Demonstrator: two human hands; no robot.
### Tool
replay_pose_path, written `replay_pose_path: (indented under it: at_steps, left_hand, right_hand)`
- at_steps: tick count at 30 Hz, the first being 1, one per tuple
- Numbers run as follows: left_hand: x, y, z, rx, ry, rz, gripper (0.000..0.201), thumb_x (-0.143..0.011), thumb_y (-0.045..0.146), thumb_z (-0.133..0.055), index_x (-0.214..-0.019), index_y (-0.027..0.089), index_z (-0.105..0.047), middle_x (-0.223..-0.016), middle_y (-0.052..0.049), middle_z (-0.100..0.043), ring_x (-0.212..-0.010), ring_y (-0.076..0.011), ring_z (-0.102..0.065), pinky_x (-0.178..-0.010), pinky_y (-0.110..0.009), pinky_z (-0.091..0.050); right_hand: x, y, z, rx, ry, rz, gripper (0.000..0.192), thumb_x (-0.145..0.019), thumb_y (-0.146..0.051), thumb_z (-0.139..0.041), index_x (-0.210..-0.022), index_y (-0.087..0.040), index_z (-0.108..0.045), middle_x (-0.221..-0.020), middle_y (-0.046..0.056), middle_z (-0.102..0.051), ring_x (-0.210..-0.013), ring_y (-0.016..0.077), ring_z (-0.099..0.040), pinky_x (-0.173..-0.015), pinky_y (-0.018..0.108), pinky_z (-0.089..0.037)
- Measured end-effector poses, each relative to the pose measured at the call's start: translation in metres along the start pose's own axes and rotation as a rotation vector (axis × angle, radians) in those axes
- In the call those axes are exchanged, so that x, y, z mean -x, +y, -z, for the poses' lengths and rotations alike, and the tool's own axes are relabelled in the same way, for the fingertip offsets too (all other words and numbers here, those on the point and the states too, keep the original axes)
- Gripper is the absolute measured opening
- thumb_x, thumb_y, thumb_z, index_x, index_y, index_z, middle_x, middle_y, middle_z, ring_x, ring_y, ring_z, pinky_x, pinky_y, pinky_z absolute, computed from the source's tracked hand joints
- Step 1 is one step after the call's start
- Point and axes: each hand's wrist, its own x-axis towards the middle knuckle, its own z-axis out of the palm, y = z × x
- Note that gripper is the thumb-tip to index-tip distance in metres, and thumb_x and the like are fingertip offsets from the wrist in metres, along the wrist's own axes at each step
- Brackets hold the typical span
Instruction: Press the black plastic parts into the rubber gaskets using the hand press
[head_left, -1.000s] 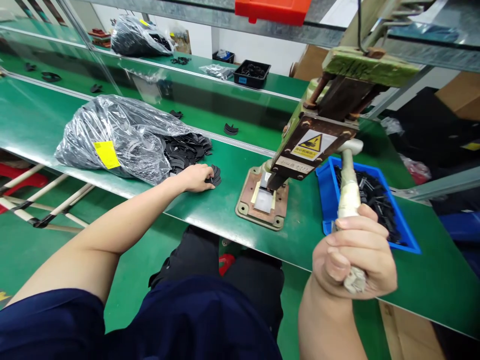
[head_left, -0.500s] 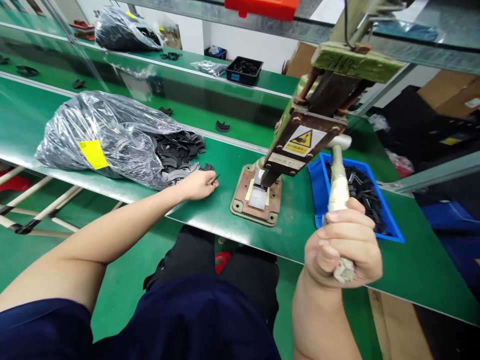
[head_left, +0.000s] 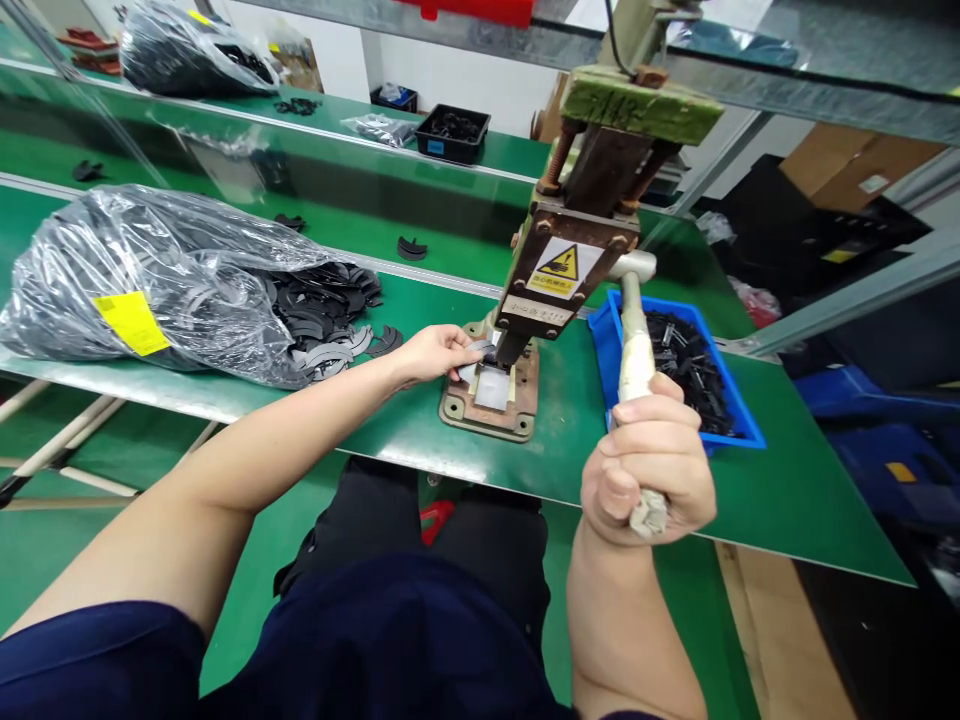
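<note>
Between the thumb and fingers of my left hand [head_left: 435, 354] is a grey curved plastic piece [head_left: 478, 350], at the left side of the press base, close to the ram tip. The hand press [head_left: 568, 255] stands upright on the bench, with a yellow warning label on its front. Under its ram lies a pale plate [head_left: 493, 388] on the rusty base [head_left: 457, 408]. My right hand [head_left: 651, 462] is wrapped round the tape-covered press lever [head_left: 636, 355], which points up and away from me.
A clear plastic bag [head_left: 172, 290] spills grey and black curved pieces [head_left: 330, 320] on the left. Right of the press is a blue bin [head_left: 724, 385] of black parts. Behind runs a green belt [head_left: 360, 235] with a few curved pieces. A black tray [head_left: 452, 135] stands farther back.
My left hand has moved right, from beside the bag's spilled pieces to the press base, carrying a curved piece. My right hand stays on the lever. The view has shifted slightly right.
</note>
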Motion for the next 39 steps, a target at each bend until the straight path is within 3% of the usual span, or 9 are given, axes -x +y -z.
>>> replay_pose_path:
  at_steps: [6, 15, 23, 26, 30, 32, 34, 37, 39]
  left_hand:
    - [-0.017, 0.007, -0.014, -0.097, -0.094, 0.075, 0.050, -0.077, 0.049, -0.096, -0.078, 0.017, -0.058, -0.057, -0.002, -0.068, -0.046, -0.0122, -0.065, -0.046, -0.021, -0.050]
    - [-0.026, 0.026, -0.021, -0.272, -0.162, 0.227, 0.043, -0.085, 0.036, -0.091, -0.080, 0.020, -0.051, -0.050, 0.002, -0.062, -0.046, -0.0141, -0.067, -0.046, -0.018, -0.049]
    - [-0.020, 0.032, -0.029, -0.296, -0.150, 0.315, 0.023, -0.094, 0.030, -0.081, -0.102, 0.017, -0.063, -0.052, 0.001, -0.065, -0.043, -0.0121, -0.063, -0.047, -0.018, -0.049]
    - [-0.014, 0.030, -0.033, -0.311, -0.112, 0.277, 0.024, -0.094, 0.031, -0.080, -0.101, 0.017, -0.062, -0.054, -0.001, -0.065, -0.043, -0.0134, -0.062, -0.047, -0.020, -0.048]
    - [0.014, 0.018, -0.034, -0.218, -0.083, 0.068, 0.029, -0.093, 0.034, -0.080, -0.110, 0.017, -0.063, -0.068, -0.001, -0.070, -0.054, -0.0147, -0.067, -0.052, -0.023, -0.051]
    - [0.032, 0.011, -0.022, -0.228, -0.174, -0.058, 0.029, -0.095, 0.034, -0.074, -0.118, 0.017, -0.067, -0.083, -0.004, -0.075, -0.066, -0.0155, -0.071, -0.061, -0.026, -0.055]
    - [0.047, 0.004, 0.004, -0.408, -0.159, -0.156, 0.031, -0.097, 0.036, -0.070, -0.122, 0.018, -0.072, -0.097, -0.007, -0.077, -0.080, -0.0176, -0.073, -0.073, -0.030, -0.058]
    - [0.057, -0.002, 0.062, -0.889, 0.176, -0.236, 0.032, -0.096, 0.038, -0.069, -0.120, 0.017, -0.076, -0.112, -0.011, -0.076, -0.102, -0.0250, -0.071, -0.095, -0.038, -0.056]
    - [0.055, -0.005, 0.100, -1.160, 0.321, -0.233, 0.037, -0.096, 0.041, -0.069, -0.122, 0.016, -0.076, -0.119, -0.014, -0.074, -0.118, -0.0308, -0.067, -0.107, -0.043, -0.051]
  right_hand:
    - [0.002, 0.006, 0.004, -0.036, -0.019, 0.039, 0.035, -0.097, -0.043, -0.063, -0.070, -0.024, -0.052, -0.068, -0.006, -0.057, -0.085, 0.0144, -0.070, -0.111, 0.058, -0.056]
    - [0.003, 0.009, 0.000, -0.117, 0.020, 0.044, 0.037, -0.095, -0.038, -0.068, -0.066, -0.022, -0.052, -0.070, -0.006, -0.061, -0.088, 0.0129, -0.069, -0.111, 0.056, -0.053]
    - [0.004, 0.010, 0.003, -0.086, 0.011, 0.038, 0.039, -0.095, -0.038, -0.067, -0.065, -0.022, -0.049, -0.069, -0.007, -0.060, -0.086, 0.0121, -0.069, -0.108, 0.055, -0.055]
    - [0.002, 0.010, 0.004, -0.071, -0.007, 0.056, 0.039, -0.095, -0.039, -0.067, -0.064, -0.022, -0.049, -0.068, -0.007, -0.059, -0.085, 0.0120, -0.069, -0.108, 0.055, -0.056]
    - [0.001, 0.011, 0.006, -0.059, -0.016, 0.071, 0.039, -0.094, -0.041, -0.068, -0.064, -0.023, -0.051, -0.067, -0.006, -0.062, -0.083, 0.0138, -0.070, -0.106, 0.057, -0.057]
    - [0.001, 0.015, 0.005, -0.064, 0.011, 0.066, 0.041, -0.093, -0.041, -0.070, -0.062, -0.023, -0.050, -0.066, -0.006, -0.062, -0.080, 0.0147, -0.070, -0.105, 0.057, -0.058]
    - [0.002, 0.019, 0.002, -0.087, 0.048, 0.094, 0.045, -0.091, -0.043, -0.072, -0.060, -0.023, -0.047, -0.063, -0.006, -0.061, -0.077, 0.0143, -0.070, -0.102, 0.055, -0.060]
    - [0.003, 0.024, -0.003, -0.111, 0.097, 0.114, 0.048, -0.089, -0.046, -0.073, -0.058, -0.023, -0.045, -0.059, -0.007, -0.059, -0.073, 0.0137, -0.069, -0.100, 0.053, -0.060]
    - [0.004, 0.024, -0.005, -0.113, 0.118, 0.091, 0.048, -0.089, -0.045, -0.073, -0.058, -0.023, -0.045, -0.059, -0.007, -0.058, -0.073, 0.0139, -0.068, -0.101, 0.053, -0.060]
